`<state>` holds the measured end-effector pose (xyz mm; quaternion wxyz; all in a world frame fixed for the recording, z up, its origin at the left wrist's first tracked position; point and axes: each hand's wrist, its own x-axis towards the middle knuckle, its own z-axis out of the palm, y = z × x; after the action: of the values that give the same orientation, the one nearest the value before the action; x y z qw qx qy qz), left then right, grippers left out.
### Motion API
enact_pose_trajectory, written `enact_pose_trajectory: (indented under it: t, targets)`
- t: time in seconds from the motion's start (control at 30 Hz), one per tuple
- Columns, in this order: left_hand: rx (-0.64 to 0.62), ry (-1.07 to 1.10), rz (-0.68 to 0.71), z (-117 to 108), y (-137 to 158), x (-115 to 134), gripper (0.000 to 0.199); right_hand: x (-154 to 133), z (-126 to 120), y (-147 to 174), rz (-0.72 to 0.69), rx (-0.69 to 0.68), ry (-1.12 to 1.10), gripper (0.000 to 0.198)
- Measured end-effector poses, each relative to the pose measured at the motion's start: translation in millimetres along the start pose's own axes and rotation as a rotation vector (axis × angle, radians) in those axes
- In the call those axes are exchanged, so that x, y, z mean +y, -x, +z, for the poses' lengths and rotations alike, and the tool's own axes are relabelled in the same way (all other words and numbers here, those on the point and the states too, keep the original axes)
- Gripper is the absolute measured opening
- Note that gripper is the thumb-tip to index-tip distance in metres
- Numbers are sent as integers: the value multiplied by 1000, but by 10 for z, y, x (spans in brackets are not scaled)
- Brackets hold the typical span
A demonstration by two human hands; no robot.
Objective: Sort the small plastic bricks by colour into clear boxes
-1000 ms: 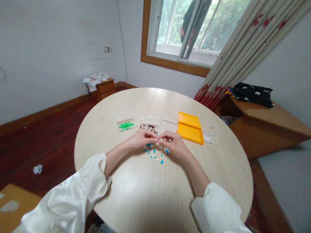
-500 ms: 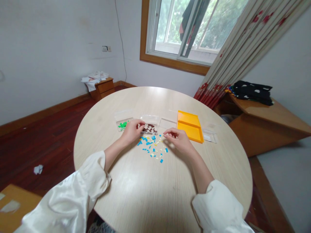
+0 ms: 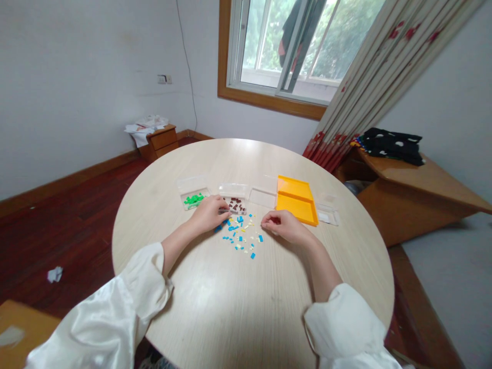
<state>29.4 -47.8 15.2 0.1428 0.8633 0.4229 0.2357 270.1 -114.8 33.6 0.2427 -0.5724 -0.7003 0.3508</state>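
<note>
Small blue building bricks (image 3: 252, 255), mixed with cream and yellow ones, lie loose in the middle of the round table. My left hand (image 3: 210, 214) rests at the pile's left edge, fingers drawn together over a few blue pieces; whatever is between them is hidden. To the right of the pile, my right hand (image 3: 285, 225) is curled with thumb and fingertips pinched low over the table, and anything in the pinch is too small to see. Behind my left hand stands a clear box of dark brown bricks (image 3: 237, 206). Bright green bricks (image 3: 194, 199) fill another clear box farther left.
Beyond the pile are a clear plastic box (image 3: 263, 197) and an open yellow case (image 3: 295, 205). Another clear box (image 3: 328, 216) sits at the right. The round table (image 3: 230, 307) reaches toward a window wall, with a wooden cabinet (image 3: 418, 189) to the right.
My left hand has come down from the brown-brick box to the edge of the loose bricks. My right hand has lowered slightly, its fingers more curled. The view has shifted a little.
</note>
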Motion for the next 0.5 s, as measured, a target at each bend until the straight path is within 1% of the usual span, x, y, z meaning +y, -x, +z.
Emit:
enact_pose_trajectory:
  t: [0.07, 0.17, 0.23, 0.4, 0.5]
  targets:
    - [-13, -28, 3, 3, -2, -7, 11, 28, 2, -8, -10, 21, 20, 22]
    - [12, -54, -9, 11, -6, -32, 13, 97, 39, -40, -23, 84, 37, 22]
    - [51, -85, -19, 22, -4, -55, 13, 145, 75, -69, -29, 150, 44, 22]
    - [213, -186, -51, 66, 8, -132, 12, 200, 144, -126, -46, 309, 105, 23]
    - [211, -198, -78, 75, 3, -178, 13, 183, 171, -141, -55, 372, 170, 27]
